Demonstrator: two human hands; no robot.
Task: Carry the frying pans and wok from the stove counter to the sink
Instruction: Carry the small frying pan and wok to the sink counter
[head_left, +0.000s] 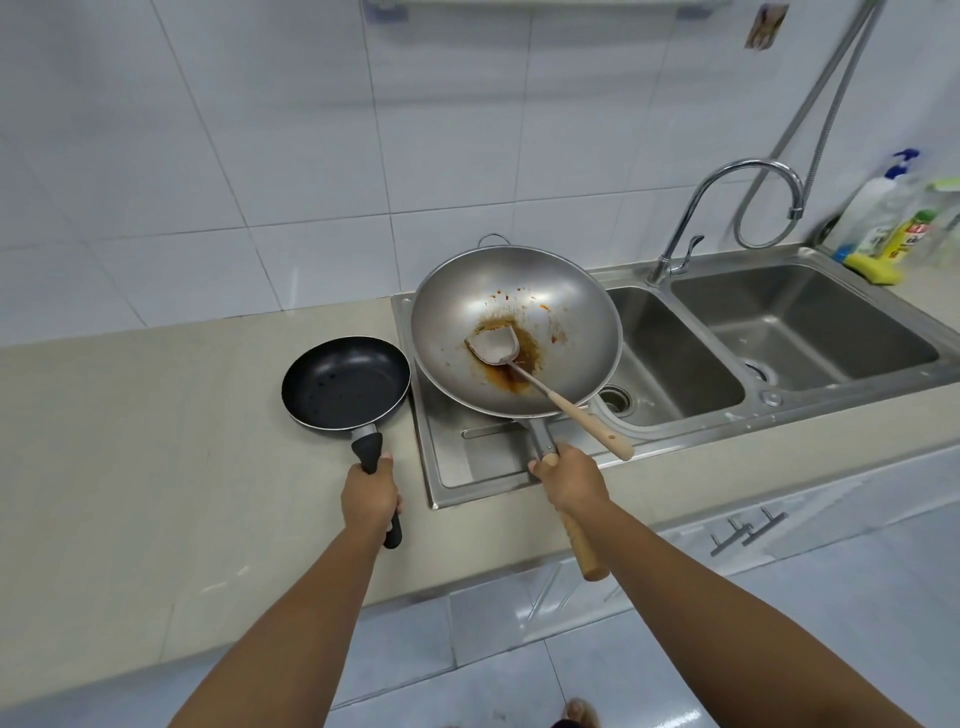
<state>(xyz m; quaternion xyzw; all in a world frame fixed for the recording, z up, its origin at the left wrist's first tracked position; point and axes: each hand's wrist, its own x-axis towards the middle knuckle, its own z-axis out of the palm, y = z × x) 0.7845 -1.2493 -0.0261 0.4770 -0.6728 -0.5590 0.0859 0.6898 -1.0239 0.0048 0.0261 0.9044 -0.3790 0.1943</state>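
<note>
A steel wok (561, 306) smeared with brown sauce hangs over the sink's drainboard and the left basin (670, 358). A metal spatula (493, 345) with a wooden handle lies in it. My right hand (569, 478) is shut on the wok's wooden handle. A small black frying pan (345, 382) is over the beige counter just left of the sink. My left hand (370, 496) grips its black handle.
The double steel sink has a second basin (810, 322) at the right and a curved tap (727, 208) behind it. Detergent bottles (883, 208) and a yellow sponge (875, 267) stand at the far right corner. The beige counter (130, 441) stretches left. Tiled wall behind.
</note>
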